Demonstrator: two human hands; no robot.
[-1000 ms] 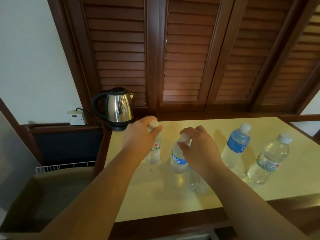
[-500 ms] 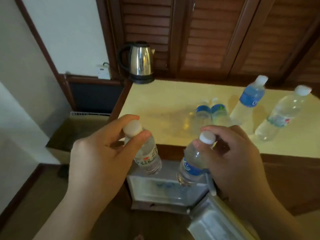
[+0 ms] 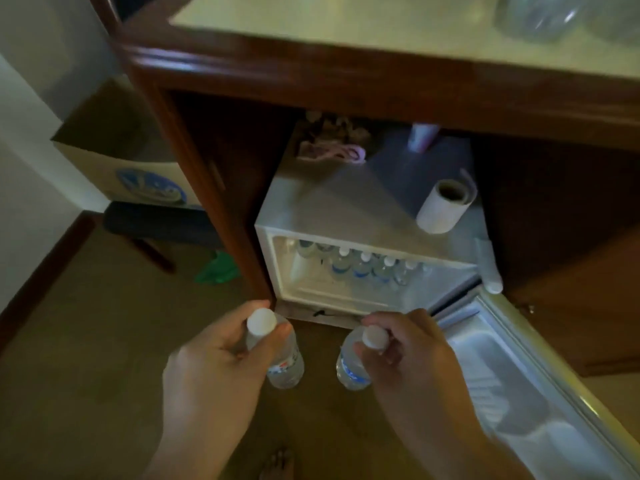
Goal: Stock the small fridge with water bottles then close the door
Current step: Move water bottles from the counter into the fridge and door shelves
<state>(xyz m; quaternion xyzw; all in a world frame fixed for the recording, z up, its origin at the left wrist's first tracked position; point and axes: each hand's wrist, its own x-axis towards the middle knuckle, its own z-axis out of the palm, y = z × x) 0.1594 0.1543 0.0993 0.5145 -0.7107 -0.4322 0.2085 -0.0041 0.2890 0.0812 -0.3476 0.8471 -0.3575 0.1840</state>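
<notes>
**Two bottles held in front of the open fridge**

The left hand (image 3: 214, 362) is closed around the neck of a water bottle (image 3: 285, 363) with a red-marked label, thumb and fingers curled just under its white cap. The right hand (image 3: 412, 355) pinches the neck of a second bottle (image 3: 348, 370), this one with a blue label; its lower half is partly hidden behind the fingers. Both bottles hang upright above the floor (image 3: 86, 341), side by side but apart, just in front of the small fridge (image 3: 346, 199).

The fridge sits in the recess of a dark wooden cabinet (image 3: 207, 168) under the pale worktop (image 3: 346, 19). Its door (image 3: 512, 375) is swung wide to the right, and the far end is cut off by the frame edge. Inside, a row of capped bottles (image 3: 363, 268) stands on the shelf; the picture is blurred, so their number and labels are hard to make out, and anything lower in the fridge is out of sight.

On top of the fridge lie a paper roll (image 3: 441, 209) on its side and a tangle of pinkish items (image 3: 332, 150) at the back, too dim to identify. At the upper right, clear bottles on the worktop (image 3: 540, 15) are blurred and cropped. A cardboard box (image 3: 138, 168) with a blue print stands left of the cabinet. Bare toes (image 3: 277, 462) show at the bottom edge.
</notes>
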